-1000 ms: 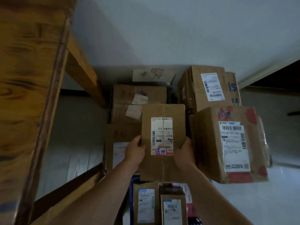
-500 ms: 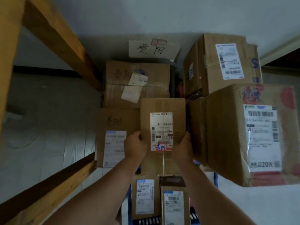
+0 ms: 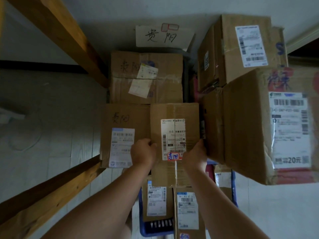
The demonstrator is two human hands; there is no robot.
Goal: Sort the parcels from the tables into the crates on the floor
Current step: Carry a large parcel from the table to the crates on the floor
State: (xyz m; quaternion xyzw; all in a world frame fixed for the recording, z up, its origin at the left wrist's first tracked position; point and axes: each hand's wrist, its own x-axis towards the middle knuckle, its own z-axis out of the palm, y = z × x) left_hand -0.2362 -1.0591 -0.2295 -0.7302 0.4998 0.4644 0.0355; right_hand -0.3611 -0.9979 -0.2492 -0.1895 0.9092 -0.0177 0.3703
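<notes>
Left hand and right hand grip the parcel by its sides, long axis apparently pointing away, label up.

Dim, grainy view with strong wide-angle bending at the edges, deep shadow behind the stacked boxes.

At least eight cardboard parcels, two hands, one blue crate, one sign.

The parcel lies between a box on its left and a big box on its right (a third box and a sign behind), with a crate before it.
</notes>
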